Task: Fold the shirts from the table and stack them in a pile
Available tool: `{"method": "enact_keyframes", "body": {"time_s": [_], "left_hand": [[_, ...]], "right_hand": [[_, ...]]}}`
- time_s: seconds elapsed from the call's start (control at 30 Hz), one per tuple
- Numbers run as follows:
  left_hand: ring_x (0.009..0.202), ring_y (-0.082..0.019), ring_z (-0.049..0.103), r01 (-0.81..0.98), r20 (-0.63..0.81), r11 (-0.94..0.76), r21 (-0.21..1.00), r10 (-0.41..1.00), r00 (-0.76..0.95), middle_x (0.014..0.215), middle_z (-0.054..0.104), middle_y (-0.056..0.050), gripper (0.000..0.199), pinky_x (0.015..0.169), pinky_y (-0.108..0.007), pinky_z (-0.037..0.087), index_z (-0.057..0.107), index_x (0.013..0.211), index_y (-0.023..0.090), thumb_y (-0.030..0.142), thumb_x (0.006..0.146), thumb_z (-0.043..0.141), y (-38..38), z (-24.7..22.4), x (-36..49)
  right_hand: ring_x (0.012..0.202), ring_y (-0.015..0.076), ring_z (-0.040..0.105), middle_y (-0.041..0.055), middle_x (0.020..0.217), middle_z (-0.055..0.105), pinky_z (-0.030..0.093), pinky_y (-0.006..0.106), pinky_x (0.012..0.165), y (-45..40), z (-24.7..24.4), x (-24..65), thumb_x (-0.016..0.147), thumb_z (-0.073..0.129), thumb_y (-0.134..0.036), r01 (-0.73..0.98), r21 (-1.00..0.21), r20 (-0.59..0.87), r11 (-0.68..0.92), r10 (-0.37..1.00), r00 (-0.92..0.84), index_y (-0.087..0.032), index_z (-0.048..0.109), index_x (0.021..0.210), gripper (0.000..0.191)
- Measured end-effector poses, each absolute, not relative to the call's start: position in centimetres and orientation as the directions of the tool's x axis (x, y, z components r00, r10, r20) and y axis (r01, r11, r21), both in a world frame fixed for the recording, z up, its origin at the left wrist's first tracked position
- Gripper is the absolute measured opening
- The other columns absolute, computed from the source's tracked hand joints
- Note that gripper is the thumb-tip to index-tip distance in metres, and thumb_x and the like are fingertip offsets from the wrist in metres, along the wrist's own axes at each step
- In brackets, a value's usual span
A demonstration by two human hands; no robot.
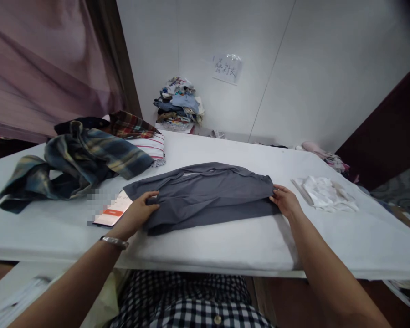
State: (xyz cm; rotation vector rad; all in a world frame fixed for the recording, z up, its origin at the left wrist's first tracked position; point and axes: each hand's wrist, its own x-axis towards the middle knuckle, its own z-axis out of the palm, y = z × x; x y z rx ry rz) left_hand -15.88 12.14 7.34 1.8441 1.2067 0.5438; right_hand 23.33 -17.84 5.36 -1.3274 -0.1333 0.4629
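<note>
A dark grey shirt (pixel 208 191) lies folded lengthwise in front of me, with creases across it and a long narrow strip, apparently a sleeve, along its far side. My left hand (pixel 141 210) grips its left end between thumb and fingers. At the opposite end, my right hand (pixel 286 200) pinches the edge near the far corner. A phone (pixel 111 214) with a lit screen lies beside my left wrist, its upper corner next to the grey cloth.
Plaid shirts (pixel 89 155) and a striped folded cloth (pixel 149 146) are heaped on the left of the white table (pixel 225 250). White cloths (pixel 328 193) lie at right. Behind the table stand a clothes stack (pixel 181 102) and a wall with a paper sign (pixel 227 68).
</note>
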Motion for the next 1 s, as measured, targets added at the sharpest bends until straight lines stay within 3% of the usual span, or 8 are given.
{"method": "enact_keyframes", "body": {"time_s": [0.1, 0.3, 0.47, 0.57, 0.67, 0.73, 0.8, 1.0], "left_hand": [[0.074, -0.023, 0.068, 0.638, -0.1, -0.226, 0.736, 0.896, 0.433, 0.084, 0.07, -0.004, 0.05, 0.068, -0.033, 0.056, 0.065, 0.119, 0.019, 0.027, 0.07, 0.066, 12.3, 6.9, -16.0], [0.115, -0.025, 0.062, 0.432, 0.146, -0.287, 0.855, 0.932, 0.331, 0.121, 0.067, -0.007, 0.053, 0.095, -0.037, 0.052, 0.059, 0.127, 0.023, 0.033, 0.076, 0.063, 12.6, 7.9, -15.3], [0.082, -0.023, 0.069, 0.659, -0.061, -0.342, 0.669, 0.859, 0.508, 0.106, 0.072, -0.007, 0.055, 0.078, -0.036, 0.056, 0.059, 0.128, 0.019, 0.03, 0.074, 0.061, 11.8, 7.3, -14.8], [0.076, -0.021, 0.068, 0.695, -0.034, -0.408, 0.592, 0.849, 0.527, 0.111, 0.07, -0.01, 0.061, 0.075, -0.035, 0.055, 0.053, 0.134, 0.017, 0.033, 0.076, 0.056, 11.6, 6.3, -15.0], [0.086, -0.025, 0.068, 0.668, 0.079, -0.498, 0.553, 0.83, 0.552, 0.125, 0.064, -0.014, 0.065, 0.084, -0.038, 0.054, 0.052, 0.135, 0.013, 0.038, 0.075, 0.053, 11.7, 5.5, -15.3], [0.094, -0.028, 0.067, 0.637, 0.151, -0.561, 0.528, 0.801, 0.58, 0.129, 0.06, -0.017, 0.068, 0.09, -0.042, 0.053, 0.051, 0.134, 0.011, 0.043, 0.075, 0.052, 11.8, 5.0, -15.5], [0.1, -0.031, 0.065, 0.624, 0.185, -0.594, 0.508, 0.783, 0.594, 0.132, 0.058, -0.018, 0.07, 0.094, -0.045, 0.052, 0.05, 0.135, 0.011, 0.048, 0.075, 0.051, 11.9, 4.6, -15.6], [0.127, -0.032, 0.052, 0.621, 0.183, -0.634, 0.461, 0.753, 0.633, 0.141, 0.051, -0.017, 0.065, 0.109, -0.046, 0.043, 0.048, 0.136, 0.013, 0.044, 0.078, 0.048, 11.2, 4.0, -15.2]], "right_hand": [[0.056, 0.01, 0.06, -0.0021, 0.064, 0.061, 0.056, 0.02, 0.05, -18.3, 5.0, 23.2, 0.055, 0.075, -0.003, -0.256, -0.962, -0.203, 0.089, 0.391, 0.898, -0.017, 0.067, 0.078, 0.028], [0.054, 0.0091, 0.056, -0.0037, 0.065, 0.06, 0.052, 0.02, 0.046, -18.8, 5.3, 23.8, 0.055, 0.075, -0.01, -0.143, -0.983, -0.083, 0.116, 0.409, 0.909, -0.018, 0.068, 0.083, 0.03], [0.048, 0.008, 0.051, -0.0022, 0.068, 0.061, 0.046, 0.02, 0.042, -19.1, 5.2, 23.9, 0.055, 0.062, -0.005, -0.06, -0.978, -0.134, -0.2, 0.376, 0.917, -0.017, 0.069, 0.084, 0.032], [0.047, 0.0092, 0.051, 0.0005, 0.075, 0.066, 0.045, 0.023, 0.045, -19.6, 5.2, 23.9, 0.059, 0.056, -0.004, 0.091, -0.884, -0.101, -0.459, 0.377, 0.921, -0.017, 0.07, 0.094, 0.04], [0.066, 0.0154, 0.063, 0.0065, 0.093, 0.071, 0.052, 0.028, 0.064, -20.0, 5.8, 24.2, 0.062, 0.054, -0.002, 0.362, -0.647, 0.079, -0.671, 0.413, 0.907, -0.017, 0.073, 0.098, 0.043], [0.083, 0.0187, 0.066, 0.0099, 0.108, 0.07, 0.051, 0.03, 0.08, -20.0, 6.4, 24.5, 0.068, 0.055, -0.005, 0.506, -0.477, 0.221, -0.718, 0.459, 0.86, -0.017, 0.074, 0.1, 0.039], [0.091, 0.0197, 0.066, 0.0107, 0.115, 0.069, 0.049, 0.03, 0.087, -19.6, 6.8, 24.8, 0.078, 0.054, -0.013, 0.573, -0.409, 0.276, -0.71, 0.503, 0.819, -0.017, 0.073, 0.106, 0.034], [0.101, 0.021, 0.066, 0.0054, 0.11, 0.074, 0.047, 0.026, 0.082, -16.2, 6.8, 25.6, 0.091, 0.053, -0.035, 0.615, -0.347, 0.04, -0.708, 0.644, 0.764, -0.023, 0.075, 0.104, 0.029]]}}
